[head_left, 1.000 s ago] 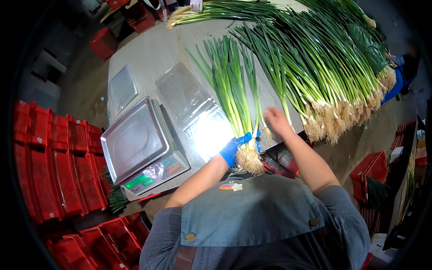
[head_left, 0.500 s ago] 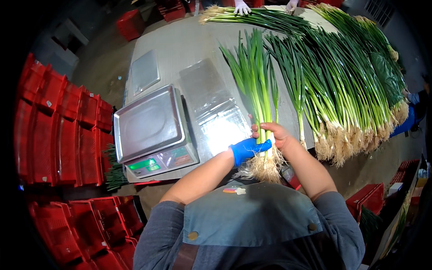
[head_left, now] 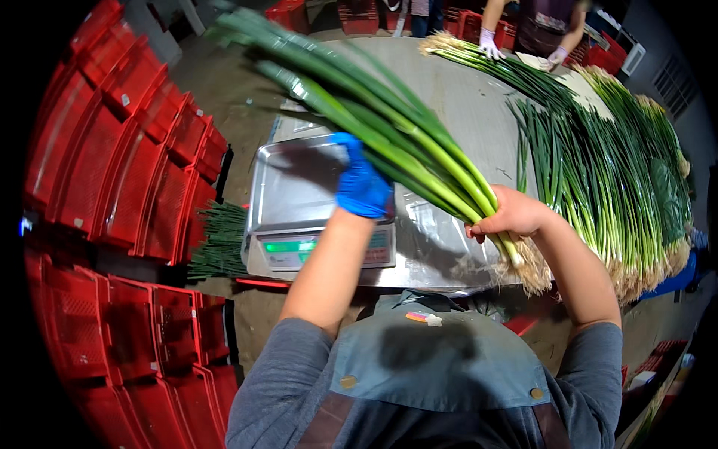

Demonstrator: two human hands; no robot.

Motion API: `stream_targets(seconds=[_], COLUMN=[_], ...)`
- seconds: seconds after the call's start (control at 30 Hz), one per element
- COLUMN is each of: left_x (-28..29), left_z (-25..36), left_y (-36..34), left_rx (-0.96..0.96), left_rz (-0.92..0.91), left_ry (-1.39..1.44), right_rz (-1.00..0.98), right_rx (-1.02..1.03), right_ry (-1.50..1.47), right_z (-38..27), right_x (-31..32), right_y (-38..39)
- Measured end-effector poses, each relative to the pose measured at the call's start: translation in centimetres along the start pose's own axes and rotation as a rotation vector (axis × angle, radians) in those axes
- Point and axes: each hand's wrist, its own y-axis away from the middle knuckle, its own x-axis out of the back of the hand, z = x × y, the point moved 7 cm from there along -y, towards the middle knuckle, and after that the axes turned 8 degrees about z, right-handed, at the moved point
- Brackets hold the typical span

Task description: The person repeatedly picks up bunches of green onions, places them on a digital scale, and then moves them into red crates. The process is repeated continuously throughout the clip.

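A bunch of green onions (head_left: 419, 142) hangs tilted above the table, its leaf tips far left over the scale and its roots near right. My right hand (head_left: 512, 213), bare, is closed round the white stems just above the roots. My left hand (head_left: 364, 183), in a blue glove, holds the leafy part from below, with some fingers hidden by the leaves. Beneath that hand is a digital scale (head_left: 288, 198) with a steel tray and a lit green display. Clear plastic bags (head_left: 434, 232) lie on the table under the bunch, partly hidden.
Many green onions (head_left: 598, 187) lie in a row along the table's right side. Stacked red crates (head_left: 127, 150) stand at the left, with cut green leaves (head_left: 221, 239) beside the scale. Across the table, a person's gloved hands (head_left: 490, 45) touch other onions.
The bunch has been lifted and tilted leftward over the scale. My left hand has moved from the root end to the leaves; my right hand keeps the stems. The view has shifted left.
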Motion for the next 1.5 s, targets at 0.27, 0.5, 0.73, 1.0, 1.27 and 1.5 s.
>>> stream_targets(seconds=[0.27,0.5,0.73,1.0,1.27,1.5], left_x=[20.1,35.9,40.0,38.7,36.5,38.8], left_z=[26.6,32.8,30.9,28.1,24.2,22.7], left_y=[2.5,6.3,13.5,17.2,15.8,17.5], left_rx=[-0.428,-0.224,-0.145,-0.121,-0.090,-0.062], left_rz=[0.352,0.609,0.644,0.630,0.626,0.781], left_ry=[-0.008,0.109,-0.055,-0.236,-0.283,-0.330], right_rz=[0.224,0.374,0.403,0.412,0.518,0.705], right_rx=[0.241,0.315,0.326,0.515,0.572,0.723], right_ry=[1.013,1.299,1.365,1.348,1.386,0.989], right_z=[-4.4,-2.2,-2.3,-3.6,-2.8,-3.8], right_x=[-5.8,-10.0,-10.2,-12.1,-12.6,-8.9], right_y=[-13.5,-22.0,-22.7,-21.2,-18.9,-12.2])
